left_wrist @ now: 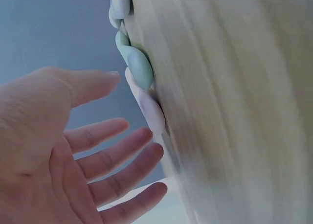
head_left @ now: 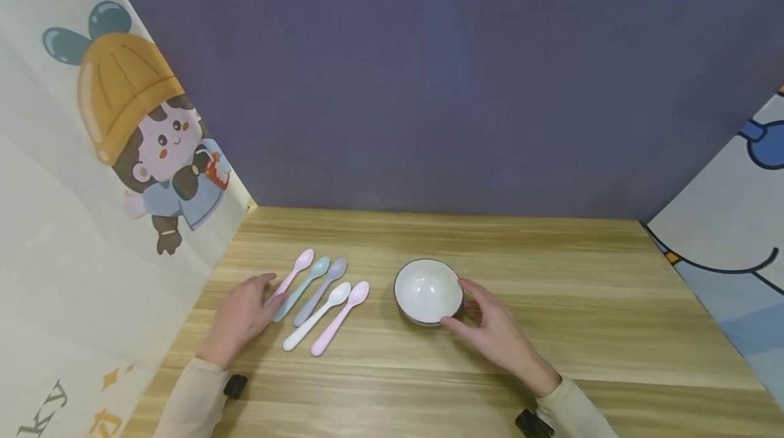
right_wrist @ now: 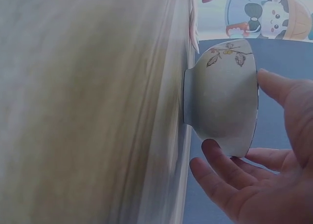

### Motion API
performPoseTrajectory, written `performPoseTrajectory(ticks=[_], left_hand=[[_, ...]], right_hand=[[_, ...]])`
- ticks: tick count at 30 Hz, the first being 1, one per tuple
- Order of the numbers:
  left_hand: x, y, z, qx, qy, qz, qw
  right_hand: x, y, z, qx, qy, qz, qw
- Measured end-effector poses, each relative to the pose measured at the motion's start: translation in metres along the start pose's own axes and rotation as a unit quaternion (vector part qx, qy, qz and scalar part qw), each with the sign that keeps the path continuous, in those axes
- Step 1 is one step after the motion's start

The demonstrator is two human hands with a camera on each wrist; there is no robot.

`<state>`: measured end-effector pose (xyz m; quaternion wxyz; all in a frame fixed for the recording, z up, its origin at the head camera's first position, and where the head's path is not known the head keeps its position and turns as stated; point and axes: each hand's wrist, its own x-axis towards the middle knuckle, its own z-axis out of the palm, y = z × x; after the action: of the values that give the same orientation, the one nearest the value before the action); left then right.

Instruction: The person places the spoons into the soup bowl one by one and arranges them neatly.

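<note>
A white bowl (head_left: 427, 292) with a dark rim stands upright on the wooden table; the right wrist view shows leaf-like decoration on its outside. My right hand (head_left: 496, 329) holds the bowl's right side, thumb at the near rim and fingers curved against the wall. Left of the bowl lie several plastic spoons: a pink spoon (head_left: 303, 260), a green spoon (head_left: 319, 267), a grey-purple spoon (head_left: 336, 269), a white spoon (head_left: 339, 294) and another pink spoon (head_left: 358, 293). Beside the leftmost pink spoon, my left hand (head_left: 241, 312) has its fingers spread, partly covering that handle.
The wooden table (head_left: 551, 268) ends at a dark blue-grey panel (head_left: 453, 84) at the back. A white sheet with a cartoon figure (head_left: 171, 145) borders the left side. Another printed sheet (head_left: 723, 220) borders the right.
</note>
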<state>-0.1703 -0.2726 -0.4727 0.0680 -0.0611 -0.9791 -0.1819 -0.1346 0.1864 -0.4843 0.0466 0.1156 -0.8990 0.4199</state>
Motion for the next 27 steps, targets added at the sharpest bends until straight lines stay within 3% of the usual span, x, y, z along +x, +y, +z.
performPoseTrajectory(ticks=[8, 22, 27], left_hand=[[0.008, -0.003, 0.001, 0.002, -0.039, -0.008, 0.9992], [0.015, -0.002, -0.003, 0.0, -0.048, -0.003, 0.9989], [0.012, -0.006, 0.003, -0.002, -0.059, -0.013, 0.9982]], right_hand=[[0.002, 0.001, -0.002, 0.004, -0.001, 0.021, 0.9998], [0.003, -0.003, -0.007, 0.022, 0.006, 0.006, 0.9997], [0.003, 0.0, -0.004, 0.033, -0.006, 0.01, 0.9994]])
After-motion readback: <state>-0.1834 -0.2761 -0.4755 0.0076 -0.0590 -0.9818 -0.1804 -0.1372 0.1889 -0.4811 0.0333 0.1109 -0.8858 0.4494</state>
